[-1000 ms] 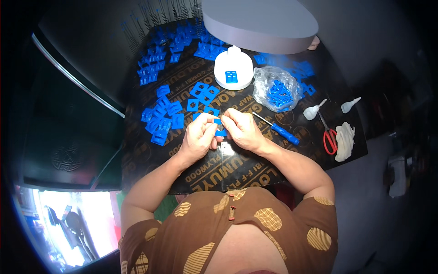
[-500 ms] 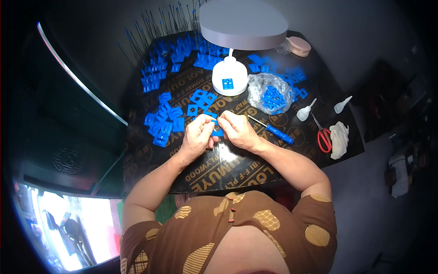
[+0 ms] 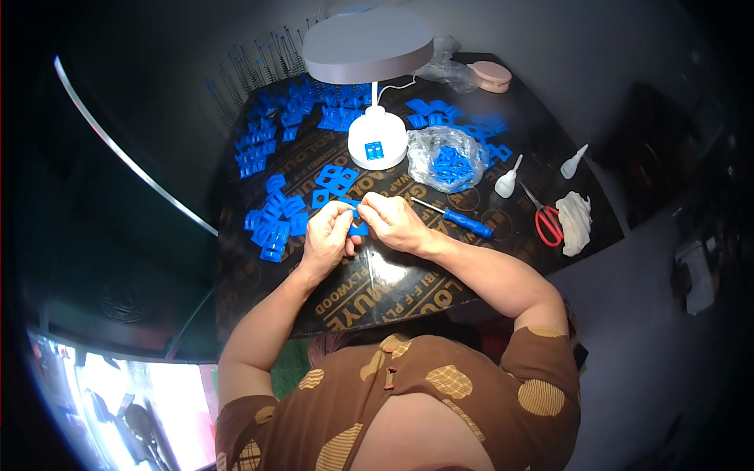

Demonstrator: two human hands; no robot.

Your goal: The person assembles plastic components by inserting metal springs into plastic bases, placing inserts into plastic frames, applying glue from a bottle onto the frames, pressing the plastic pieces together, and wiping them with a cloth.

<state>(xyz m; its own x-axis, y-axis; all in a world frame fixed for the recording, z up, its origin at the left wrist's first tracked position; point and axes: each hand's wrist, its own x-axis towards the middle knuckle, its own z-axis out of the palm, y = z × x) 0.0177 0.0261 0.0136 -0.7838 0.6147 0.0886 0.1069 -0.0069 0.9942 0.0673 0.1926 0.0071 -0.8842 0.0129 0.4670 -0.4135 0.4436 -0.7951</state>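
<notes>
Close together over the near middle of the table, my two hands meet at a small flat blue plastic piece point(image 3: 358, 230). My left hand point(image 3: 327, 237) is closed, gripping it from the left between thumb and fingers. From the right, the bent fingers of my right hand point(image 3: 397, 225) pinch at its upper part. My fingers cover much of the piece, and any smaller part between the fingertips is hidden. Just beyond my hands lie several square blue plates with holes point(image 3: 335, 179). A blue-handled screwdriver point(image 3: 467, 224) rests to the right of my right hand.
Loose blue parts point(image 3: 275, 210) lie left of my hands; upright blue pieces point(image 3: 255, 141) stand behind them. A white lamp point(image 3: 377, 153) bears one blue piece. Rightward are a plastic bag of blue parts point(image 3: 452, 166), squeeze bottle point(image 3: 506, 184), red-handled scissors point(image 3: 548, 226) and white cloth point(image 3: 575, 222).
The head view has shifted, so the lamp and tabletop things sit further left in the picture. Both hands stay together on the blue piece, with little visible change in grip.
</notes>
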